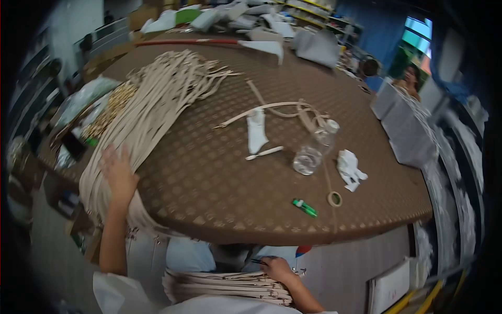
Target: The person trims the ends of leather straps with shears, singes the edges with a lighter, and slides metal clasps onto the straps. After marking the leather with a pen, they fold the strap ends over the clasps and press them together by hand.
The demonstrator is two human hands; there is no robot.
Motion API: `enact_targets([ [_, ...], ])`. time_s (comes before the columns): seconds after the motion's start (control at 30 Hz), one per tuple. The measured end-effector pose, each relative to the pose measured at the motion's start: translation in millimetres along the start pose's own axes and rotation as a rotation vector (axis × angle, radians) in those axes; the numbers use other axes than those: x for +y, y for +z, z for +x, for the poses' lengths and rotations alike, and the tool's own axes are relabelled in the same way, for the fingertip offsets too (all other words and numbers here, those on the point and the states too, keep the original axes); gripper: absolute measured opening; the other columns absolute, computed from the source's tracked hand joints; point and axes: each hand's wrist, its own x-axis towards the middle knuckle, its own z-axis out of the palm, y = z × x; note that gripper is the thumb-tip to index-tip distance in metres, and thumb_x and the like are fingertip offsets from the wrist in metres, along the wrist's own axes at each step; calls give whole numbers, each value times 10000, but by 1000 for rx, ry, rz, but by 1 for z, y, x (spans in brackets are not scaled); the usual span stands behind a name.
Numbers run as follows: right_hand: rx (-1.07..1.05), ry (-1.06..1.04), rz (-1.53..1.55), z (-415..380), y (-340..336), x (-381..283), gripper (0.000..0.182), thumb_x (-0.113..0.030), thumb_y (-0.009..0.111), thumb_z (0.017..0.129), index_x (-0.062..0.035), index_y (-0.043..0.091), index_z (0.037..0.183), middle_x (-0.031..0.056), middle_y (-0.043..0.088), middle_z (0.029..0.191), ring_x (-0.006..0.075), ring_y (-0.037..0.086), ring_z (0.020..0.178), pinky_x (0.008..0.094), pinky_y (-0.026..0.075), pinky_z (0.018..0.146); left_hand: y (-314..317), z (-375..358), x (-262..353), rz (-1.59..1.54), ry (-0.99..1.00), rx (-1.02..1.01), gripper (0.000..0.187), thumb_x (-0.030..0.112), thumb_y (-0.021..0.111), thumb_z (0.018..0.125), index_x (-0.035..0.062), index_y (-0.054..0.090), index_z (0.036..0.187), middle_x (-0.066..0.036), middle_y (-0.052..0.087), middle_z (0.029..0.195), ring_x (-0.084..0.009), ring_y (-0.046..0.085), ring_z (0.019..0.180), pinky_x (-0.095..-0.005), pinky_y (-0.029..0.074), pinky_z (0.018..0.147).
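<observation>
On brown table (219, 178), left hand (118, 172) fingers spread flat on beige strap pile (151, 104), right hand (277, 269) gripping lap strap bundle (225, 285), clear bottle (314, 149) lying sideways, contents unclear.

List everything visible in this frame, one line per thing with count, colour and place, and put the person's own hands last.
table: one, brown patterned top, centre of view
bundle of straps: many, beige, left part of the table, hanging over the near edge
loose straps: a few, beige, table centre
jar: one, clear, lying on its side right of centre
lighter: one, green, near front edge
tape roll: one, beige, beside the lighter
crumpled cloth: one, white, right of the jar
stack of straps: one pile, beige, on the lap below the table edge
other person: one, far right, behind grey stacked sheets
left hand: flat on the bundle of straps
right hand: resting on the stack of straps, holding a small dark tool
</observation>
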Motion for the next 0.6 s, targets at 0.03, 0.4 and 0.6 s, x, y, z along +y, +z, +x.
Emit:
enact_targets([
  [0.03,3,57,16,-2,-4,-4,190,-214,529,736,-81,583,859,156,591,736,345,562,695,428,448,621,3,2,-4,7,23,-5,756,69,675,585,100,339,1262,-203,209,1339,-407,142,1249,-530,180,980],
  [0.4,84,162,94,-8,-1,10,106,-116,552,733,-61,610,803,128,612,713,306,588,683,370,462,620,13,3,-34,169,351,21,693,59,651,610,109,366,1239,-184,254,1297,-416,230,1193,-497,236,962],
  [0.6,43,105,147,-4,-7,11,130,-149,560,744,-61,608,827,128,607,699,314,581,669,377,458,609,7,-2,3,-37,251,114,706,200,685,644,78,352,1254,-212,268,1287,-390,216,1218,-490,199,988],
])
